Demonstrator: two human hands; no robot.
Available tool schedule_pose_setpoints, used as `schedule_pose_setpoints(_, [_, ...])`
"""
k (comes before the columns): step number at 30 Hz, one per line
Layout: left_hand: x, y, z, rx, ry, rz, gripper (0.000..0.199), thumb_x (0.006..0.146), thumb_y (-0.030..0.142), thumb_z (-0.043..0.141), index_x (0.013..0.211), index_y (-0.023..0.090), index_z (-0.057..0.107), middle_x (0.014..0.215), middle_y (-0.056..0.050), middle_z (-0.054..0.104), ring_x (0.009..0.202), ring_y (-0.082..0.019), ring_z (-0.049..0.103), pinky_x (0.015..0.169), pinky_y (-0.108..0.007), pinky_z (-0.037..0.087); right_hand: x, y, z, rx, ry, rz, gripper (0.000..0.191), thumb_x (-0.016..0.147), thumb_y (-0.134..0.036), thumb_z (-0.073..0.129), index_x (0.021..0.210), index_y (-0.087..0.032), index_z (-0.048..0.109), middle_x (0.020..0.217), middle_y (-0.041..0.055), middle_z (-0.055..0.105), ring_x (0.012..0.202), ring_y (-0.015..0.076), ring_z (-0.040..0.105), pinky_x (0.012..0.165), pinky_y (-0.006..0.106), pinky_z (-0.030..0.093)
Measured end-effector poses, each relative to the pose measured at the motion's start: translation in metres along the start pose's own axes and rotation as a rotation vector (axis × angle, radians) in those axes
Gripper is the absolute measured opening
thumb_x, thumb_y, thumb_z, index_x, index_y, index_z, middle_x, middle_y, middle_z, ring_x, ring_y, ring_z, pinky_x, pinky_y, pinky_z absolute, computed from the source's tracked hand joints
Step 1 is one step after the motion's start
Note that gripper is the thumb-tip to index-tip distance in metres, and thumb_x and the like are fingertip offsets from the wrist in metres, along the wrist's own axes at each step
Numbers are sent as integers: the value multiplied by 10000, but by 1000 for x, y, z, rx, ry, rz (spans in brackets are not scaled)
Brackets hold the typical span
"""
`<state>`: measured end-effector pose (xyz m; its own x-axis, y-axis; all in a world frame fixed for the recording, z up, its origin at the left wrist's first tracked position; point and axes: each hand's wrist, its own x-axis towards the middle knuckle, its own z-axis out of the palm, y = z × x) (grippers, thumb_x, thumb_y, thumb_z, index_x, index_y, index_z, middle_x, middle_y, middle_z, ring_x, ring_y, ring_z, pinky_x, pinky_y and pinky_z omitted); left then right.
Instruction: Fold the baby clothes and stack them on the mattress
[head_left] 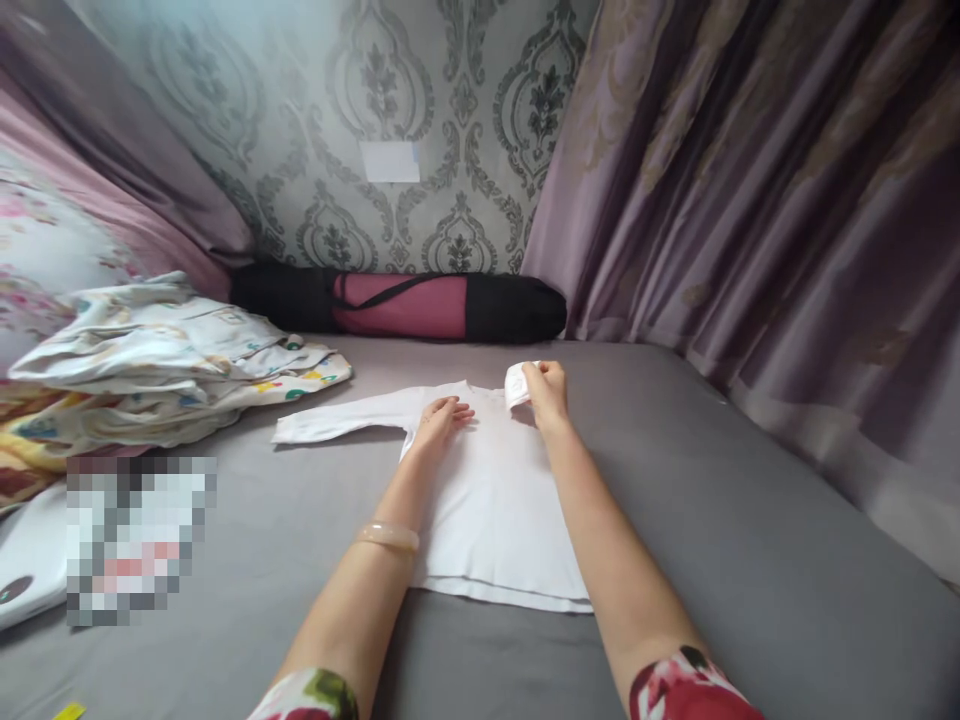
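Note:
A white long-sleeved shirt lies flat on the grey bed sheet, its collar toward the wall. One sleeve stretches out to the left. My right hand pinches a white piece of the shirt near the right shoulder and lifts it a little; it looks like the other sleeve, though its full shape is hidden. My left hand rests over the upper left of the shirt with its fingers extended and nothing in them. A pale bangle circles my left wrist.
Rumpled patterned cloths are heaped at the left. Below them lie a white object and a blurred-out item. A long black and maroon bag runs along the wallpapered wall. Purple curtains hang at the right.

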<state>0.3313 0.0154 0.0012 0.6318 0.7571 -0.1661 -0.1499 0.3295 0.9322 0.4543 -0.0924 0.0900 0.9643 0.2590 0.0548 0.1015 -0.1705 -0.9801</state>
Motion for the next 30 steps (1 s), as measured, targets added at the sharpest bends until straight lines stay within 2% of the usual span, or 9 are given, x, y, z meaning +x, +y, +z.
schedule_pose_setpoints(1, [0,2,0,-97,1,-37,249,925,288,525,1056,77,545,912,-156,676,770,-178,696,813,-338,553,-4,2,7,-86,9,-35,121,682,-283,566,774,-208,538,695,-4,622,675,172,608,600,244,475])
schedule_pose_setpoints(4, [1,8,2,-191,-27,-137,372,978,394,404,1081,56,521,898,-174,676,778,-198,699,799,-330,552,-20,9,26,-305,-16,-94,147,751,-316,549,850,-208,566,832,49,677,822,199,634,726,263,473])
schedule_pose_setpoints(8, [3,14,2,-226,-47,-204,525,984,517,258,1071,76,531,828,-147,671,757,-206,684,722,-317,549,-43,17,44,-441,-293,-158,311,866,-485,475,911,-206,607,961,80,706,950,213,639,819,285,453])
schedule_pose_setpoints(11, [5,11,0,-137,-83,-134,467,947,537,384,997,113,574,752,-83,652,686,-173,649,657,-275,521,-50,21,47,-532,-425,-204,403,936,-493,363,928,-198,637,1028,101,705,1006,224,630,851,301,439])
schedule_pose_setpoints(15, [8,1,-3,183,-35,25,418,775,480,664,991,127,603,673,-11,598,617,-137,604,596,-235,471,-39,27,34,-705,-406,-245,368,965,-328,313,1012,-191,651,1063,111,694,1038,225,613,872,296,429])
schedule_pose_setpoints(18, [11,-3,-4,330,75,147,396,734,391,676,1023,129,607,610,39,516,567,-115,550,544,-211,424,-22,39,17,-826,-326,-292,379,934,-186,308,1165,-170,608,1195,114,642,1140,210,558,949,275,394])
schedule_pose_setpoints(20, [12,-3,-6,355,98,193,346,737,319,642,1026,131,612,585,60,461,546,-104,506,528,-202,394,-12,50,6,-913,-279,-321,424,918,-142,302,1254,-129,561,1318,137,564,1251,211,473,1024,272,335])
schedule_pose_setpoints(25, [8,1,-11,515,82,340,319,775,321,574,1040,154,627,553,76,389,516,-105,432,534,-213,364,3,76,-11,-1078,-269,-231,544,965,-268,288,1452,-31,338,1557,167,261,1442,284,176,1147,393,160])
schedule_pose_setpoints(30, [6,5,-17,716,146,366,272,799,323,556,996,157,645,678,-3,593,680,-162,579,692,-263,442,6,86,-14,-1129,-284,-215,645,991,-404,245,1485,10,248,1576,190,181,1456,293,112,1159,411,111])
